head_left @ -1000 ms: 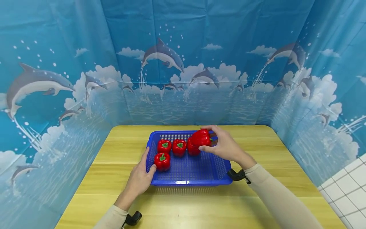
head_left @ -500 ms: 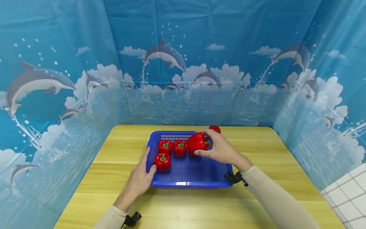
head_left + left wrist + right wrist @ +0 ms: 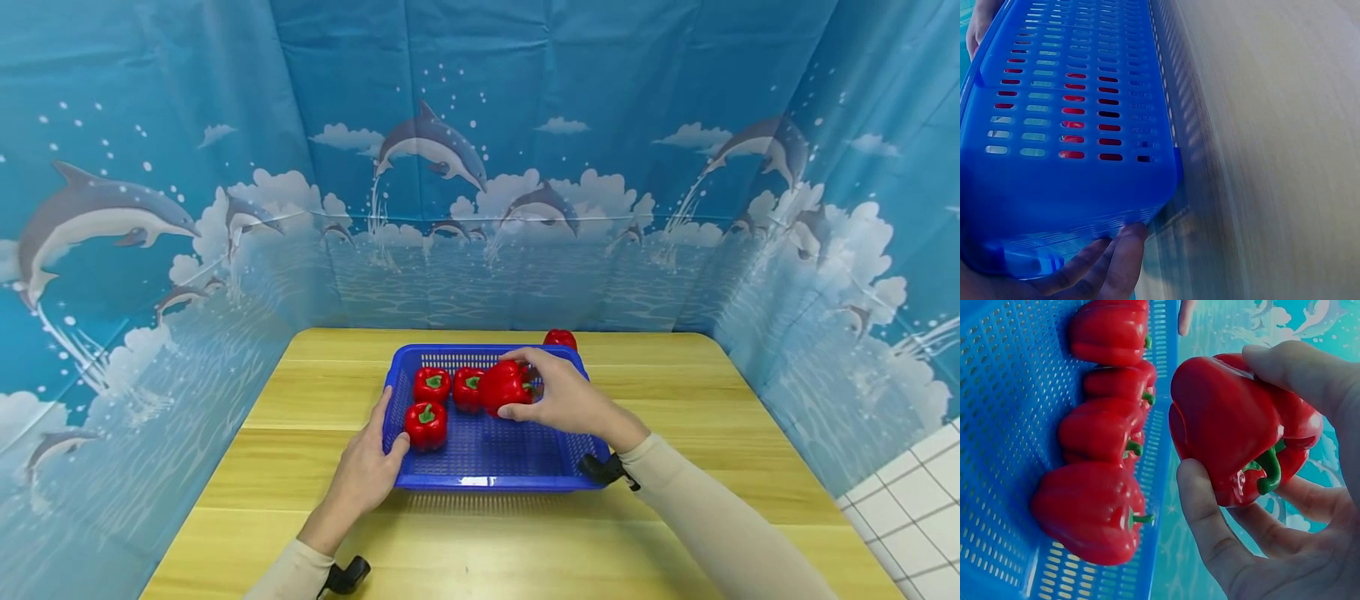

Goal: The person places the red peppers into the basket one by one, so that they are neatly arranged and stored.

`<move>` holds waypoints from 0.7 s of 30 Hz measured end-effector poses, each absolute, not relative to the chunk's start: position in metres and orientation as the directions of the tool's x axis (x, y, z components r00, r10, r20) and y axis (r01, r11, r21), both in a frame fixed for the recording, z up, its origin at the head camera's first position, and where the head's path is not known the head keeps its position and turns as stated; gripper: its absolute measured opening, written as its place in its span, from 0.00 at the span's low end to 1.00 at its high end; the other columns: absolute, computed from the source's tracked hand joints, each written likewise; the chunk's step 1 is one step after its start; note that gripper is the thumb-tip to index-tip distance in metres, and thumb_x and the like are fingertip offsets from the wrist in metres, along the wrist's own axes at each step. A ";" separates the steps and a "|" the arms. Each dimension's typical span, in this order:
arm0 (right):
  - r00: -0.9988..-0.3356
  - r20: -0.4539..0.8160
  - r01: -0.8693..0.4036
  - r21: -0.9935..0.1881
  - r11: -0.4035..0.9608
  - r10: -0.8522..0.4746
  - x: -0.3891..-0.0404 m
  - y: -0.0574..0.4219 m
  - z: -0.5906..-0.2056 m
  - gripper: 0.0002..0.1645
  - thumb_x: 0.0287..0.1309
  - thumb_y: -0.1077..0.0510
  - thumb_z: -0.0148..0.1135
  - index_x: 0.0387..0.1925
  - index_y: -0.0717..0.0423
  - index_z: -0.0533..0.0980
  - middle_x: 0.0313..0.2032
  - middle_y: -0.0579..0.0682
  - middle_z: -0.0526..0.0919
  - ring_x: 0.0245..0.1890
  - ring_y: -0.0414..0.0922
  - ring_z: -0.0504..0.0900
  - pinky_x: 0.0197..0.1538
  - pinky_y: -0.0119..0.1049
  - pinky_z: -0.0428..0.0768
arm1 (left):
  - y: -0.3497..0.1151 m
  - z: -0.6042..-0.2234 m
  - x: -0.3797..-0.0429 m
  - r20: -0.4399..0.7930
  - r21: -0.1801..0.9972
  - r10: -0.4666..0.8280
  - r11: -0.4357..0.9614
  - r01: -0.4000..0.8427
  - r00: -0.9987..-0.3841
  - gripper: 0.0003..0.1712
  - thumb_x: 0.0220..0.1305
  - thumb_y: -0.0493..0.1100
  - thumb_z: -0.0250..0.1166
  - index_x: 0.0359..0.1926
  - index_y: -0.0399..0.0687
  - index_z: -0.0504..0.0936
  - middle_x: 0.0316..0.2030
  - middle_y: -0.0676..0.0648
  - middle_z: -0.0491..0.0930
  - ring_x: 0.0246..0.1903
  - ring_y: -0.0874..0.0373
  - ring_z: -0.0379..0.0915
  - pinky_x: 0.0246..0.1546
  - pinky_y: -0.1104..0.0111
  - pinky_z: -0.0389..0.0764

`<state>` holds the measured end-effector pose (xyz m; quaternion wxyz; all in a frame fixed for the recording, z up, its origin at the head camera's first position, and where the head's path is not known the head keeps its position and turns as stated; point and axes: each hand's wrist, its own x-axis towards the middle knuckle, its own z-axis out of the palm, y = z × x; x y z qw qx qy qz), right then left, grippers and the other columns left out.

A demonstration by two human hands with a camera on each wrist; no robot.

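A red bell pepper (image 3: 501, 388) with a green stem is gripped by my right hand (image 3: 564, 400), thumb on the near side and fingers round the back. In the head view it overlaps the blue plastic basket (image 3: 498, 482); the right wrist view shows it tilted, apart from the peppers inside. Several red peppers stand in the basket, among them a front-left pepper (image 3: 426, 426), a back-left pepper (image 3: 432, 384) and a partly covered pepper (image 3: 467, 389). My left hand (image 3: 367, 467) holds the basket's left side, thumb over the rim and fingers along the outer wall.
Another red pepper (image 3: 560, 337) lies beyond the basket's back rim, partly hidden by it. The basket stands on a yellow wooden table (image 3: 300, 408). A blue dolphin-print curtain (image 3: 495, 275) hangs along the table's back and sides.
My right hand has moved left and slightly towards me with its pepper, covering part of the middle pepper. The pepper behind the basket has come into clearer view. My left hand stays put.
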<state>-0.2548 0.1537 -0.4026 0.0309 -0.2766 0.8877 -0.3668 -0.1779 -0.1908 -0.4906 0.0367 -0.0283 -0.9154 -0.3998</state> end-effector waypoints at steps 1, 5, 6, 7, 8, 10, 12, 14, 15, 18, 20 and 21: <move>-0.842 0.147 -0.472 -0.667 0.577 -0.518 -0.254 0.153 -0.403 0.49 0.67 0.42 0.88 0.82 0.50 0.75 0.66 0.50 0.89 0.60 0.50 0.90 0.57 0.45 0.96 | -0.191 -0.491 -0.178 0.089 0.731 0.023 0.677 0.081 -0.996 0.49 0.89 0.48 0.61 0.98 0.54 0.46 0.91 0.30 0.62 0.86 0.26 0.66 0.84 0.29 0.70; -0.829 0.149 -0.492 -0.652 0.577 -0.539 -0.254 0.148 -0.403 0.49 0.67 0.42 0.87 0.82 0.51 0.76 0.67 0.50 0.89 0.59 0.48 0.91 0.56 0.41 0.94 | -0.191 -0.491 -0.178 0.088 0.736 0.022 0.672 0.080 -0.996 0.49 0.89 0.47 0.61 0.98 0.54 0.46 0.91 0.30 0.61 0.86 0.26 0.66 0.85 0.29 0.70; -0.827 0.148 -0.496 -0.646 0.579 -0.543 -0.254 0.147 -0.403 0.49 0.67 0.42 0.87 0.82 0.52 0.76 0.67 0.50 0.89 0.59 0.48 0.91 0.56 0.41 0.94 | -0.191 -0.491 -0.177 0.088 0.737 0.022 0.671 0.080 -0.996 0.49 0.89 0.47 0.61 0.98 0.54 0.47 0.91 0.30 0.61 0.87 0.26 0.66 0.85 0.29 0.70; -0.826 0.144 -0.497 -0.643 0.583 -0.545 -0.254 0.146 -0.403 0.49 0.67 0.42 0.88 0.82 0.51 0.76 0.68 0.50 0.89 0.59 0.47 0.91 0.55 0.39 0.94 | -0.191 -0.491 -0.177 0.088 0.738 0.021 0.670 0.080 -0.996 0.49 0.89 0.47 0.61 0.98 0.54 0.47 0.91 0.30 0.61 0.87 0.26 0.65 0.85 0.29 0.70; -0.824 0.141 -0.499 -0.639 0.585 -0.549 -0.254 0.145 -0.404 0.49 0.67 0.42 0.87 0.82 0.51 0.76 0.68 0.50 0.89 0.59 0.47 0.91 0.55 0.39 0.93 | -0.191 -0.491 -0.177 0.088 0.739 0.022 0.669 0.080 -0.996 0.49 0.89 0.47 0.61 0.98 0.54 0.47 0.91 0.30 0.61 0.87 0.26 0.65 0.85 0.29 0.70; -0.821 0.130 -0.500 -0.634 0.590 -0.556 -0.255 0.143 -0.405 0.49 0.67 0.42 0.87 0.82 0.51 0.76 0.70 0.51 0.88 0.59 0.48 0.91 0.54 0.38 0.94 | -0.191 -0.491 -0.177 0.089 0.739 0.023 0.669 0.081 -0.996 0.49 0.89 0.47 0.61 0.98 0.54 0.47 0.91 0.30 0.61 0.87 0.25 0.65 0.85 0.29 0.70; -0.818 0.121 -0.502 -0.630 0.593 -0.563 -0.255 0.141 -0.405 0.50 0.67 0.41 0.87 0.82 0.51 0.76 0.71 0.52 0.87 0.59 0.48 0.91 0.55 0.38 0.94 | -0.191 -0.491 -0.177 0.089 0.740 0.025 0.668 0.083 -0.996 0.49 0.89 0.47 0.61 0.98 0.54 0.47 0.91 0.30 0.61 0.86 0.25 0.65 0.85 0.29 0.70; -0.814 0.114 -0.502 -0.630 0.593 -0.569 -0.254 0.140 -0.406 0.50 0.67 0.42 0.87 0.82 0.51 0.76 0.71 0.53 0.87 0.59 0.49 0.90 0.55 0.40 0.95 | -0.191 -0.491 -0.177 0.091 0.740 0.026 0.667 0.085 -0.996 0.49 0.89 0.47 0.61 0.98 0.54 0.47 0.91 0.30 0.61 0.86 0.25 0.66 0.84 0.29 0.70; -0.813 0.110 -0.502 -0.630 0.593 -0.571 -0.254 0.139 -0.406 0.50 0.66 0.42 0.87 0.83 0.52 0.75 0.71 0.53 0.87 0.59 0.49 0.90 0.56 0.40 0.96 | -0.191 -0.491 -0.177 0.092 0.740 0.026 0.667 0.086 -0.995 0.49 0.89 0.47 0.61 0.98 0.54 0.47 0.91 0.30 0.61 0.86 0.25 0.66 0.84 0.29 0.70; -0.810 0.105 -0.503 -0.631 0.590 -0.577 -0.254 0.137 -0.407 0.51 0.66 0.42 0.87 0.82 0.53 0.75 0.71 0.53 0.87 0.59 0.49 0.91 0.57 0.41 0.96 | -0.191 -0.490 -0.177 0.095 0.741 0.026 0.666 0.088 -0.995 0.49 0.89 0.47 0.61 0.98 0.54 0.47 0.91 0.30 0.62 0.86 0.25 0.66 0.84 0.29 0.70; -0.809 0.099 -0.497 -0.639 0.587 -0.579 -0.254 0.135 -0.408 0.50 0.67 0.42 0.87 0.82 0.53 0.76 0.71 0.52 0.87 0.61 0.50 0.91 0.58 0.41 0.96 | -0.191 -0.490 -0.177 0.096 0.741 0.028 0.666 0.090 -0.995 0.49 0.89 0.47 0.61 0.98 0.54 0.47 0.91 0.30 0.61 0.86 0.25 0.66 0.84 0.29 0.70; -0.809 0.095 -0.495 -0.643 0.585 -0.580 -0.254 0.134 -0.408 0.50 0.67 0.42 0.87 0.82 0.53 0.76 0.71 0.52 0.87 0.61 0.50 0.91 0.59 0.42 0.96 | -0.191 -0.490 -0.177 0.097 0.741 0.029 0.665 0.092 -0.995 0.49 0.89 0.47 0.61 0.98 0.53 0.47 0.91 0.30 0.61 0.86 0.26 0.65 0.84 0.29 0.70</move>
